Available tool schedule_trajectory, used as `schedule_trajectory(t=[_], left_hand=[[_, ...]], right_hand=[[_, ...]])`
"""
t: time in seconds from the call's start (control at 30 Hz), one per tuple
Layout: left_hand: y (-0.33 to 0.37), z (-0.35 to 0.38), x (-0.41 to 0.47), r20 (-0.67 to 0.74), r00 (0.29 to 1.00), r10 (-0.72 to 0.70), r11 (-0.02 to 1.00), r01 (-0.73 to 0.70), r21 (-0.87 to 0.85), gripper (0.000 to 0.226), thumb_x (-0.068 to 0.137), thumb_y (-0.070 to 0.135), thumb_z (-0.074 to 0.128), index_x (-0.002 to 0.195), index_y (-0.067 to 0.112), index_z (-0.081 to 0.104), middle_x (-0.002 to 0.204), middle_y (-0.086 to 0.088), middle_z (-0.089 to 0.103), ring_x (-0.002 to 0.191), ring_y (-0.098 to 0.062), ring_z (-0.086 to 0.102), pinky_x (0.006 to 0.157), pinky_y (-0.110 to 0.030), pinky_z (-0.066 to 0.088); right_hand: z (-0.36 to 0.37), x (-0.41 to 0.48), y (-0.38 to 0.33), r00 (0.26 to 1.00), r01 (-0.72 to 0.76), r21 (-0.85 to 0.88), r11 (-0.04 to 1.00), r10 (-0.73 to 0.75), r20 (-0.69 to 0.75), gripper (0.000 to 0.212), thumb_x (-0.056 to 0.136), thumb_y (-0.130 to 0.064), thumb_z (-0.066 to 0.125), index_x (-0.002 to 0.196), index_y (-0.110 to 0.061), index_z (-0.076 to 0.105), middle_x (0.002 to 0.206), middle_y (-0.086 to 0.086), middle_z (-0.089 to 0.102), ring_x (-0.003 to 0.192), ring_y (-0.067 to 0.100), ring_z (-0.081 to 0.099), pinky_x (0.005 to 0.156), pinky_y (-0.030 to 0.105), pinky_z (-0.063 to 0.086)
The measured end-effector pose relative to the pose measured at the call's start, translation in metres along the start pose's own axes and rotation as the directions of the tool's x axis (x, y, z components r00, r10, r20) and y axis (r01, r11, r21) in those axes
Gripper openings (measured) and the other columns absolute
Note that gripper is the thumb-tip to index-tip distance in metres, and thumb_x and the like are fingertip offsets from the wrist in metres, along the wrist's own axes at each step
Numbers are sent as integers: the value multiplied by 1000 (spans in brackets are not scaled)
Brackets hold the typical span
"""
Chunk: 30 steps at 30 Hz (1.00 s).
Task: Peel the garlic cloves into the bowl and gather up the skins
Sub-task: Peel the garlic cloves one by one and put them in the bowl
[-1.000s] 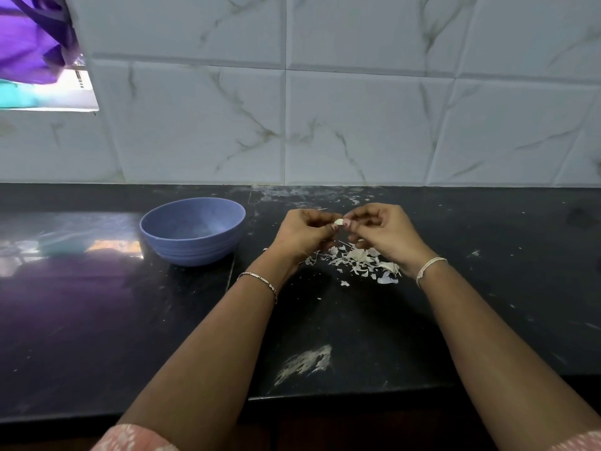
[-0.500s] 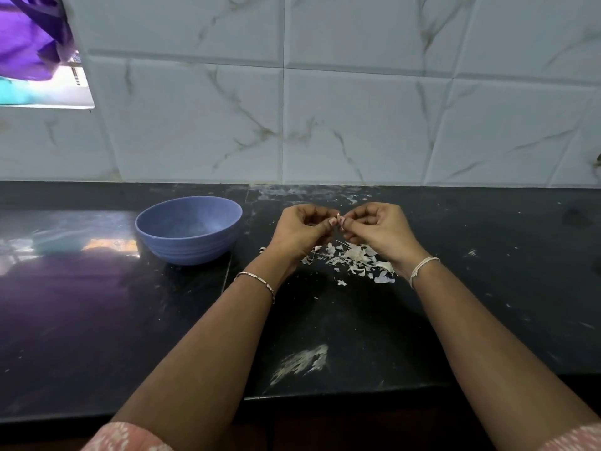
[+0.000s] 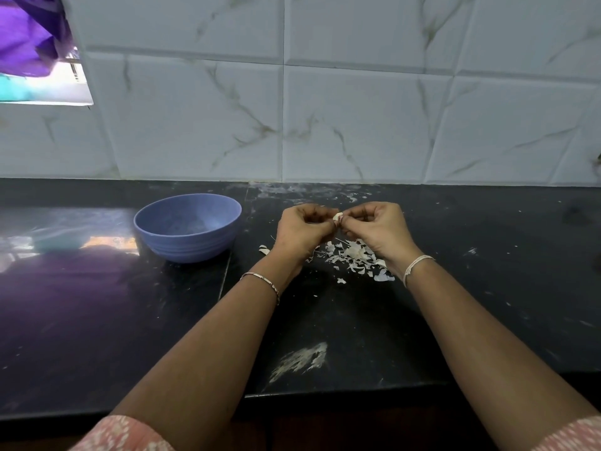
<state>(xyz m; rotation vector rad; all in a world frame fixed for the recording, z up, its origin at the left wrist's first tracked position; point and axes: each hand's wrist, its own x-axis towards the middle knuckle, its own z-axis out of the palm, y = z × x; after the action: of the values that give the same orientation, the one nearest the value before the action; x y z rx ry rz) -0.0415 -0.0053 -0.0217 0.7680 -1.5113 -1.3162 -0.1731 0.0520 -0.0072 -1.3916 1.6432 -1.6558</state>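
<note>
A small pale garlic clove [image 3: 337, 217] is pinched between the fingertips of my left hand [image 3: 304, 231] and my right hand [image 3: 377, 229], held above the black counter [image 3: 97, 320]. Under and just right of the hands lies a loose heap of white garlic skins [image 3: 354, 257], with a few stray flakes around it. A blue bowl [image 3: 187, 227] stands on the counter to the left of my left hand. What lies inside the bowl I cannot make out.
A white marble-tiled wall [image 3: 357, 118] runs along the back of the counter. A whitish smear [image 3: 302, 359] marks the counter near its front edge. Purple cloth [image 3: 26, 37] hangs at the top left beside a window opening.
Both hands have stayed together on the clove with only small finger movements. The view has shifted slightly.
</note>
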Motion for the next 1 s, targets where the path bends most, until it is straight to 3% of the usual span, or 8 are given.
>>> schedule_trajectory(t=[0.13, 0.27, 0.47, 0.57, 0.77, 1.0], left_hand=[[4, -1, -2, 7, 997, -83, 984, 83, -157, 11, 81, -6, 72, 87, 4, 73, 76, -9, 72, 70, -19, 67, 68, -25, 56], [7, -1, -5, 57, 988, -141, 957, 151, -248, 10, 83, -7, 69, 84, 3, 70, 67, -4, 71, 63, -12, 69, 71, -24, 58], [8, -2, -4, 102, 977, -187, 929, 210, -304, 9, 83, -7, 67, 88, 0, 70, 70, -8, 71, 65, -13, 70, 73, -27, 60], [8, -2, -4, 111, 972, -209, 917, 234, -324, 8, 84, -8, 66, 88, -1, 70, 69, -8, 71, 63, -12, 69, 70, -25, 60], [8, -1, -3, 92, 972, -215, 939, 232, -254, 6, 86, -2, 67, 89, 2, 71, 77, -10, 67, 67, -14, 63, 61, -22, 58], [7, 4, -3, 61, 990, -125, 983, 131, -126, 4, 90, 6, 68, 89, 6, 71, 78, -7, 68, 60, -9, 63, 64, -23, 59]], right_hand=[[1, -1, -1, 999, 30, 12, 999, -30, 18, 4, 80, -8, 78, 81, -10, 75, 79, 12, 74, 74, 19, 71, 72, 26, 59], [1, 0, 0, 999, 45, -4, 999, -45, 1, 7, 79, -8, 79, 83, -5, 74, 79, 13, 73, 70, 14, 70, 68, 23, 58], [1, 1, 1, 999, 41, -28, 999, -42, -30, 10, 76, -12, 81, 79, -7, 73, 78, 14, 73, 71, 20, 69, 75, 34, 60], [1, 2, 2, 997, 56, -57, 997, -58, -44, 10, 74, -14, 82, 75, -12, 73, 76, 9, 73, 71, 17, 68, 75, 33, 60], [2, 5, 6, 989, 132, -205, 970, -144, -45, 7, 76, -16, 80, 74, -14, 73, 72, 0, 72, 68, 8, 65, 71, 29, 59], [1, 7, 8, 988, 119, -206, 971, -137, -73, 7, 73, -14, 78, 70, -18, 73, 69, -2, 72, 67, 9, 67, 73, 34, 60]])
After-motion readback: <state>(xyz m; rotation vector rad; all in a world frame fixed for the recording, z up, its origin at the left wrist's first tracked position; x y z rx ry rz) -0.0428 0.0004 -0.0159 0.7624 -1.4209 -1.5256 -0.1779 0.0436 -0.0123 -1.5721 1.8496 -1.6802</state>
